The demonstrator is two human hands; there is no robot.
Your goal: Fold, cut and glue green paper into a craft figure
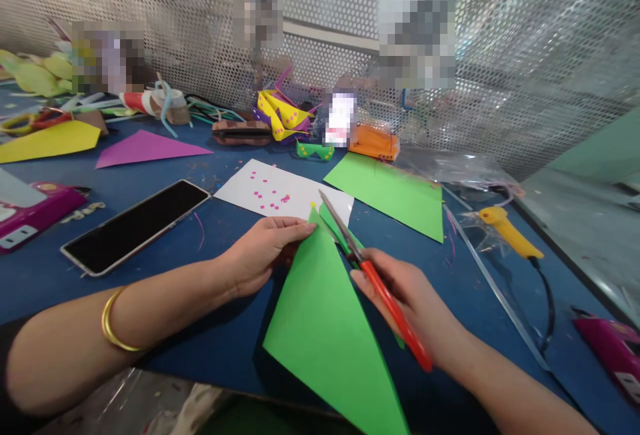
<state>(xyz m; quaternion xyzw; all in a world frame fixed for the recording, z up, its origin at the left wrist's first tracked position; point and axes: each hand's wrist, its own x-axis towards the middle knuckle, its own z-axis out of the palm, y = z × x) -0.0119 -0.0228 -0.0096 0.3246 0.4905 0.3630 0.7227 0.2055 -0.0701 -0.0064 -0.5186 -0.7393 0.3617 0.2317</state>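
Over the blue table (125, 182), green paper (325, 328) is having its tip pinched by the left hand (265, 252); right hand (407, 288) is gripping red-handled scissors (390, 305) at its edge. Pink squares (256, 193) are lying on white paper (235, 185) beyond; farther back, a lit screen (341, 115) is glowing, too blurred to read.

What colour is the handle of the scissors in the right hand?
The scissors handle is red; it shows best in the head view.

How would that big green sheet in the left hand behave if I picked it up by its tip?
The green sheet is probably fairly stiff, since it spreads nearly flat from the left hand's pinch. It looks light, being thin and wide. The narrow flap beside the scissors would likely bend more easily.
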